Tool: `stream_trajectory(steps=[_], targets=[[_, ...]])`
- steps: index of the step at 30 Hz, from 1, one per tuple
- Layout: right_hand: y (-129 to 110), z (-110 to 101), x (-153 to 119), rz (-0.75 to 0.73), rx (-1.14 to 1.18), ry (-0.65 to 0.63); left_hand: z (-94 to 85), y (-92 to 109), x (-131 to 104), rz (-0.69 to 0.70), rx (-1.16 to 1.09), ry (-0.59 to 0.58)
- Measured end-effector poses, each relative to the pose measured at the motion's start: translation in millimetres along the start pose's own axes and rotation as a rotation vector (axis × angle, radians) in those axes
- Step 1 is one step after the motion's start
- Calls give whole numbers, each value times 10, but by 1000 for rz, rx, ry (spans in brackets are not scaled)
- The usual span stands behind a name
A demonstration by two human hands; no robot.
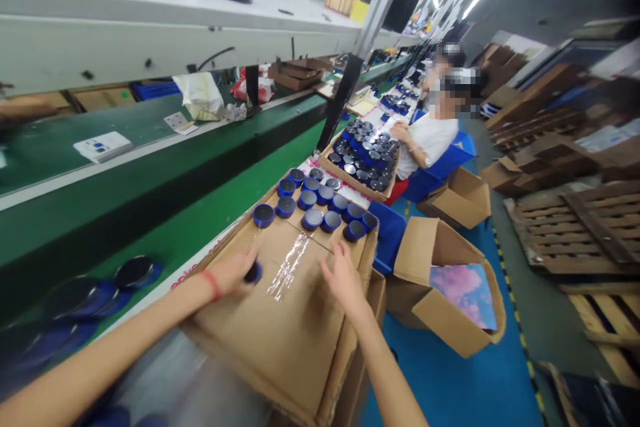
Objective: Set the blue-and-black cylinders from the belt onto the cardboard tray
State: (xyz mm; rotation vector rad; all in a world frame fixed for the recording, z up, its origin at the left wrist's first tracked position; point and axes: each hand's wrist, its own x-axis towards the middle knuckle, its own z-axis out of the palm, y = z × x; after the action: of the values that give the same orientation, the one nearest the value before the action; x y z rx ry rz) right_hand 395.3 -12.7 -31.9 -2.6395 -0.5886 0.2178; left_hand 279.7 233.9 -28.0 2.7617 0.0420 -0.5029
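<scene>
Over the left part of a cardboard sheet (295, 333), my left hand (235, 272) is closed around a round blue item with a black top (255, 273). My right hand (345, 275) hovers over the sheet's right side, fingers apart and nothing in them. Just beyond its fingertips stand several of the same round blue items (331, 221), black tops up, in uneven rows at the far end of the cardboard. Clear tape (290, 267) crosses the sheet between my hands.
More round items fill a carton tray (373, 157) ahead, beside a co-worker (433, 137). Blurred blue items (135, 273) lie at lower left, near a green conveyor (200, 193). An open carton (450, 280) stands right, with wooden pallets (580, 227) beyond. A metal post (345, 93) rises ahead.
</scene>
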Motion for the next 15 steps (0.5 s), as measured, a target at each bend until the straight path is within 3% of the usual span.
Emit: stream_trajectory(steps=[2, 3, 5, 7, 9, 10, 11, 13, 14, 15], targets=[[-353, 47, -401, -130, 38, -134, -114, 189, 352, -51, 3, 27], [-524, 91, -639, -201, 59, -204, -165, 230, 404, -68, -2, 48], [-826, 244, -1177, -367, 95, -348, -273, 228, 227, -64, -27, 72], [-1036, 509, -1746, -573, 139, -486, -358, 164, -302, -32, -64, 51], [-1135, 873, -2268, -776, 73, -592, -336, 87, -1076, -19, -101, -9], [-1145, 1069, -2487, -807, -20, -635, -261, 58, -1507, -37, -108, -23], [-1133, 1257, -2667, -830, -75, -629, -138, 41, -1936, -63, -107, -22], [-1069, 1559, -2901, -859, -98, -573, 230, 69, -2709, -124, 34, 183], [-1029, 1660, -2958, -872, -100, -554, 456, 121, -3020, -215, 96, 276], [-992, 1726, -2980, -887, -99, -541, 694, 197, -3268, -291, 144, 295]])
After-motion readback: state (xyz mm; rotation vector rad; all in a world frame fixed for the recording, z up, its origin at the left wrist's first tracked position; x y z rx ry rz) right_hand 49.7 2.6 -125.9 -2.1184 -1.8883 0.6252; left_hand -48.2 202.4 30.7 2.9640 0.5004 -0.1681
